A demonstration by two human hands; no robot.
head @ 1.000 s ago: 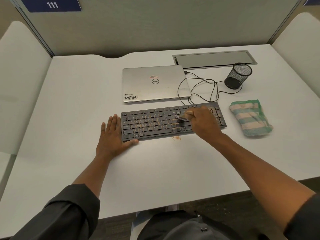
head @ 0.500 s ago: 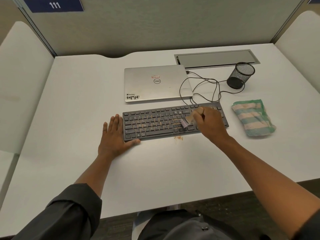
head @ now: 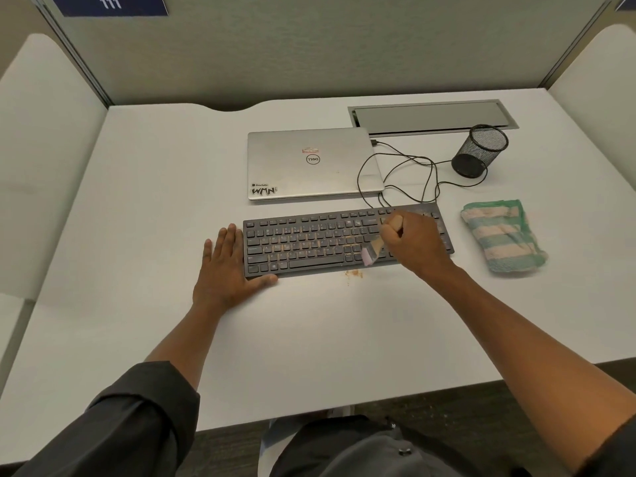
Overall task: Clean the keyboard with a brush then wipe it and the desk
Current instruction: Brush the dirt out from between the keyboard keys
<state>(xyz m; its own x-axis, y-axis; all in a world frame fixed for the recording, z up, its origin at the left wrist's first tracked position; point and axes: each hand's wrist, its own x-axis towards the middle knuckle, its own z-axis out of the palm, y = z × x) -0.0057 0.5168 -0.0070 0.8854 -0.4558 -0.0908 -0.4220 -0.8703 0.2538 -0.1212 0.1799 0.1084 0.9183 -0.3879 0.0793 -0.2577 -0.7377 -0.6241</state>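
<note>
A dark keyboard (head: 309, 239) lies across the middle of the white desk (head: 309, 339), with orange crumbs among its keys. My right hand (head: 413, 242) is closed around a small wooden-handled brush (head: 371, 251), whose pale bristles touch the keys near the keyboard's front edge, right of centre. My left hand (head: 227, 266) rests flat on the desk against the keyboard's left end, fingers spread, thumb at the front corner. A small pile of crumbs (head: 354, 273) lies on the desk just in front of the keyboard. A folded green-and-pink striped cloth (head: 502, 235) sits to the right.
A closed silver laptop (head: 313, 163) lies behind the keyboard, with a black cable (head: 406, 173) looping from it to the keyboard. A black mesh pen cup (head: 478, 149) stands at the back right, beside a metal cable hatch (head: 430, 117). Partition walls enclose the desk.
My right hand has drawn the brush from the middle key rows down toward the keyboard's front edge. The left hand has stayed in place.
</note>
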